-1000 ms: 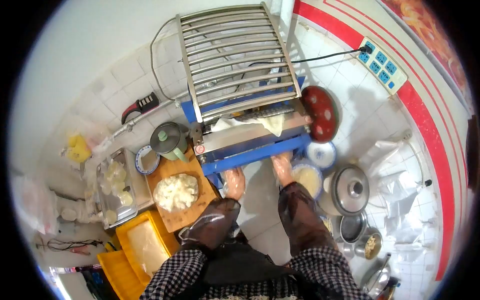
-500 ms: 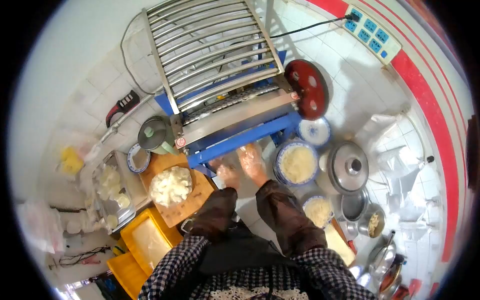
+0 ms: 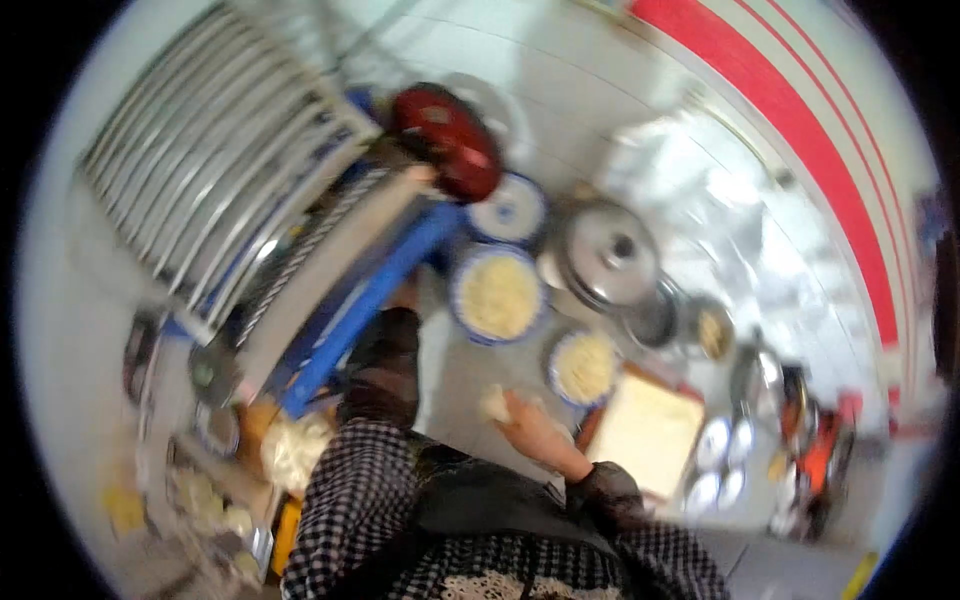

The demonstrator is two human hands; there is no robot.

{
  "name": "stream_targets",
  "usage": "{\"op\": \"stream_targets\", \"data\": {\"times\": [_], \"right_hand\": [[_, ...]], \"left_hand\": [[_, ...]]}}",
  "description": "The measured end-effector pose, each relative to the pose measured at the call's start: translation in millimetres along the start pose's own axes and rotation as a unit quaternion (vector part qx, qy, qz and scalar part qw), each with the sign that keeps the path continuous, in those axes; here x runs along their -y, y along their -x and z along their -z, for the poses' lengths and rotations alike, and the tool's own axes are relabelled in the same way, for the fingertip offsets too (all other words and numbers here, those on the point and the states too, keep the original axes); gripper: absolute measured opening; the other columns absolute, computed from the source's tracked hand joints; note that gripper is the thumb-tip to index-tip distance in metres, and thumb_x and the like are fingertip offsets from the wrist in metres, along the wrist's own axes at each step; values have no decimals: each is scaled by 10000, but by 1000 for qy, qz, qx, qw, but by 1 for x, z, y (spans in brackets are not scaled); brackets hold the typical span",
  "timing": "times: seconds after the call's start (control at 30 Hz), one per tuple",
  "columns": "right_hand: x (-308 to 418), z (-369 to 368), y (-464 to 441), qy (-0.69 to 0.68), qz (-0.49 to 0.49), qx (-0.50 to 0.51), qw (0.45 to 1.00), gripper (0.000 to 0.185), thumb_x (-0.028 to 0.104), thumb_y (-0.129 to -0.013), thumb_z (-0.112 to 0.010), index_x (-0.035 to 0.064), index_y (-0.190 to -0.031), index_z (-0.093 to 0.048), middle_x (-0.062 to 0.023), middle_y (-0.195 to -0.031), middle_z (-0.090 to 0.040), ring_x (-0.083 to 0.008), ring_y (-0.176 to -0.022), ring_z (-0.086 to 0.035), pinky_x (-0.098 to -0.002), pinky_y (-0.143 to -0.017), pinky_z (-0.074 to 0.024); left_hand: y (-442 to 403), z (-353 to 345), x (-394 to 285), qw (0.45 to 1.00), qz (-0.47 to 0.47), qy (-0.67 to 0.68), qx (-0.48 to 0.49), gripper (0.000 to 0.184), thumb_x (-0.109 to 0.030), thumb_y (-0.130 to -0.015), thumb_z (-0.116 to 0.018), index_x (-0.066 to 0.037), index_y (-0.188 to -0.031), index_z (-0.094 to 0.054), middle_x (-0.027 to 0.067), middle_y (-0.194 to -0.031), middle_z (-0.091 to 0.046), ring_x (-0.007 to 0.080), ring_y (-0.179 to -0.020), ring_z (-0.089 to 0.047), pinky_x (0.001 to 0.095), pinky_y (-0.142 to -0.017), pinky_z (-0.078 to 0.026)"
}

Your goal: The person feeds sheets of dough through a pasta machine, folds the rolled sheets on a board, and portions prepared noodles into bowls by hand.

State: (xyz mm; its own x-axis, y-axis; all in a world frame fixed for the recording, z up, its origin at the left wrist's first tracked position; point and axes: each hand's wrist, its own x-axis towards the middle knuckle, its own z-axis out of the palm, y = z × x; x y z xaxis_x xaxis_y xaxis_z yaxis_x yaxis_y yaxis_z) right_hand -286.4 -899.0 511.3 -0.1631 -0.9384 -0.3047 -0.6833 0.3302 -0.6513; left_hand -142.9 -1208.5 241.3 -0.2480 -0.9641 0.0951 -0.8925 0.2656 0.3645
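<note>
Right hand at pale piece; blur obscures its grip. Left hand: fingers hidden by machine, state indeterminable. Any markings: illegibly blurred.

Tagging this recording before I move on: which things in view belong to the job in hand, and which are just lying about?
Apparently in use:
- right hand, a blurred pale piece at its fingertips
- left hand, mostly hidden by the roller machine; contact unclear

Seemingly lying about, no hand on them:
- lidded pot
- red oval object
</note>
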Motion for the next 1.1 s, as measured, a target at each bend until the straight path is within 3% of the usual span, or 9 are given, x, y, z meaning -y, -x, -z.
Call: {"op": "stream_targets", "data": {"times": [0.13, 0.27, 0.33, 0.37, 0.43, 0.73, 0.8, 0.97, 1.1], "right_hand": [[-5, 80, 73, -8, -166, 11, 986, 284, 165, -871, -564, -43, -1050, -491, -227, -1020, -551, -348, -921, -549, -457, -847, -458], [-61, 111, 155, 65, -251, -176, 950, 381, 84, -800, -611, -7, -1150, -489, -195, -1074, -544, -339, -1041, -526, -431, -917, -437], [-99, 134, 198, 44, -213, -320, 922, 495, 62, -778, -620, 32, -1245, -460, -193, -1107, -547, -353, -1083, -518, -422, -951, -414], [-105, 155, 215, 76, -231, -347, 906, 512, 51, -762, -630, 39, -1247, -468, -199, -1098, -554, -351, -1074, -526, -419, -938, -421], [-133, 193, 253, 91, -268, -384, 879, 508, 32, -735, -646, 51, -1221, -501, -203, -1071, -569, -350, -1050, -541, -415, -911, -436], [-460, 167, 358, 81, -422, -412, 803, 392, 192, -692, -730, 27, -1026, -607, -186, -1036, -620, -359, -1008, -572, -411, -869, -457], [-505, 144, 373, 69, -431, -417, 797, 418, 220, -699, -727, 28, -1050, -607, -189, -1071, -615, -356, -1033, -566, -412, -884, -452], [-435, 159, 421, -3, -419, -496, 760, 436, 196, -754, -675, 7, -1135, -577, -218, -1127, -596, -358, -1071, -556, -409, -916, -441], [-389, 111, 464, -65, -343, -572, 742, 396, 154, -820, -645, -7, -1167, -546, -192, -1095, -593, -317, -1026, -563, -405, -897, -445]], "left_hand": [[-40, -56, -13, 947, -247, -183, -94, 517, -247, -921, -450, 1, -1367, -367, 233, -1364, -411, 334, -1297, -357, 413, -1105, -258], [2, 59, -82, 919, -130, 347, 136, 213, -185, -839, -506, -27, -974, -553, 130, -1006, -570, 301, -915, -524, 450, -822, -429], [5, 0, -29, 556, 273, 773, 139, 444, -263, -935, -433, -67, -1331, -396, 176, -1347, -427, 326, -1186, -413, 475, -991, -352], [5, -37, 22, 792, 81, 586, 151, 462, -327, -960, -391, -75, -1348, -396, 163, -1349, -422, 308, -1231, -383, 438, -1058, -290], [28, -32, 49, 619, 193, 738, 186, 444, -306, -966, -390, -41, -1321, -421, 157, -1372, -396, 282, -1254, -381, 405, -1065, -285], [225, 131, -176, 806, 116, 536, 223, 314, -158, -916, -457, 32, -1153, -535, 73, -1050, -547, 175, -936, -493, 286, -844, -392], [252, 130, -228, 924, -190, 281, 177, 329, -153, -916, -482, 16, -1196, -514, 56, -1077, -549, 156, -963, -494, 277, -848, -396], [344, 152, -430, 636, 135, 597, 470, 373, -148, -914, -485, -28, -1267, -503, 71, -1319, -484, 170, -1151, -490, 309, -978, -387], [411, 78, -541, 691, -334, 481, 424, 389, -102, -919, -437, -13, -1296, -470, 113, -1369, -438, 206, -1241, -423, 335, -1027, -346]]}}
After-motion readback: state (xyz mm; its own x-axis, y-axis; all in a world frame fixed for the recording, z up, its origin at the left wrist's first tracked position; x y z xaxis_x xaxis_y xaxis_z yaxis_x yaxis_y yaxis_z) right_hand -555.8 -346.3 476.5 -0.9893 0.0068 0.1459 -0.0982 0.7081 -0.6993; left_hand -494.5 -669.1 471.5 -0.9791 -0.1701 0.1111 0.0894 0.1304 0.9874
